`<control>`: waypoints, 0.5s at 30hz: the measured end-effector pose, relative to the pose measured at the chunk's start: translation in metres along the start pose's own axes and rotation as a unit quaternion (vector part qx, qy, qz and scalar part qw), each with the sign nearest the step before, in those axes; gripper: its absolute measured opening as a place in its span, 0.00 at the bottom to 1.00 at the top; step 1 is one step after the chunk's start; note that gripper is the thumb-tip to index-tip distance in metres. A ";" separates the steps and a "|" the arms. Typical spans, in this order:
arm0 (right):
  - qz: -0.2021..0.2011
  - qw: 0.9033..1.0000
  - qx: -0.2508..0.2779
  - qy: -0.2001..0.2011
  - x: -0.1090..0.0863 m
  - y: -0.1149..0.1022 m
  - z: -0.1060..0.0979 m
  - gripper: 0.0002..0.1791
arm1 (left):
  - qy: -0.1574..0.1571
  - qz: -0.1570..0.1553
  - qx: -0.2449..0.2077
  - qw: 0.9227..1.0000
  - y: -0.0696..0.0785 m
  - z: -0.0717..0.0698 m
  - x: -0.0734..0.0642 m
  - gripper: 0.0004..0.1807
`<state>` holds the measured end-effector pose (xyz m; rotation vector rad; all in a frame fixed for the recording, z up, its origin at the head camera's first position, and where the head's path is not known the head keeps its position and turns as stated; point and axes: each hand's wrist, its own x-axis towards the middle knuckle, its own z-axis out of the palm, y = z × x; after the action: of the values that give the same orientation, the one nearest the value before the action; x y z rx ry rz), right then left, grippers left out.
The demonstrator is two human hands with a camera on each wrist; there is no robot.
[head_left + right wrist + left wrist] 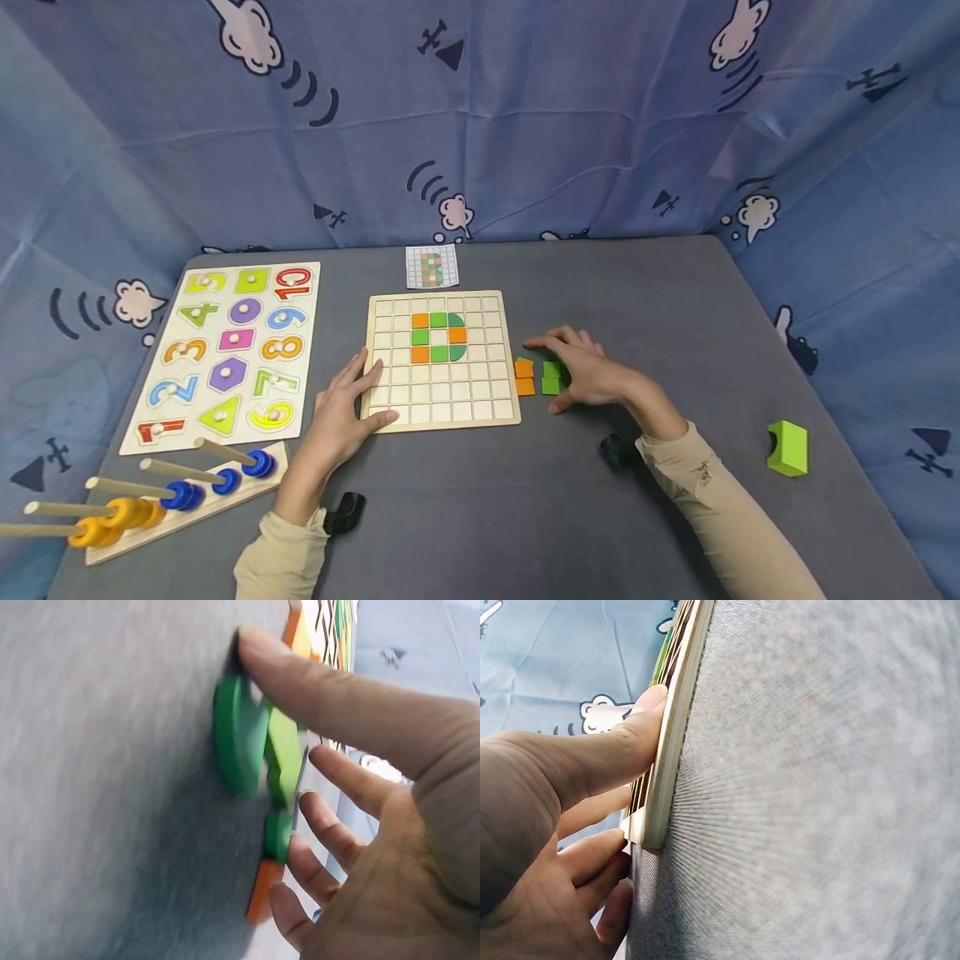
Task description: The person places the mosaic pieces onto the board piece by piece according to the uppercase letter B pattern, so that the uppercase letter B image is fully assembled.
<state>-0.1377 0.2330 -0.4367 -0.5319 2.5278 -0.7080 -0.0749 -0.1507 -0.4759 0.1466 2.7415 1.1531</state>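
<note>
1. At the far left of the grey table (pixel 600 533) lay a wooden abacus rack (pixel 150 496) with blue and yellow rings on its rods, and behind it a number puzzle board (pixel 228 354) with coloured pegged digits and shapes.
2. The left hand (pixel 345 412) rested flat on the near left corner of the wooden grid board (pixel 442 360), fingers straight and relaxed. In the left wrist view the thumb (pixel 622 742) pressed against the board's edge and the fingers lay across its top; it gripped nothing.
3. The grid board sat mid-table with orange and green tiles set in its upper middle cells. A small pattern card (pixel 432 267) lay just behind it.
4. Just right of the board lay a cluster of loose tiles (pixel 537 377): orange ones nearer the board, green ones beside them.
5. The right hand (pixel 588 375) arched over those tiles, fingers loosely spread. In the right wrist view the thumb (pixel 315 682) touched a green tile (pixel 240 735); the other fingers hung close without closing on any piece.
6. Well apart to the right stood a green block (pixel 787 447).
</note>
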 end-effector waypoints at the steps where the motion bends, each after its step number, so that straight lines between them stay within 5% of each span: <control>1: 0.002 1.000 0.003 0.002 -0.001 0.003 -0.001 0.54 | 0.000 0.000 0.000 1.000 0.000 0.000 0.000 0.48; 9: -0.032 0.997 0.042 0.048 -0.004 0.015 -0.004 0.30 | 0.000 -0.003 -0.001 1.000 0.001 -0.001 0.000 0.47; 15: -0.036 0.996 0.038 0.071 -0.004 0.015 -0.002 0.27 | 0.001 -0.001 0.001 1.000 0.002 -0.002 -0.001 0.47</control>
<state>-0.1386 0.2476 -0.4421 -0.5680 2.6103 -0.8939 -0.0737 -0.1507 -0.4733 0.1422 2.7435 1.1509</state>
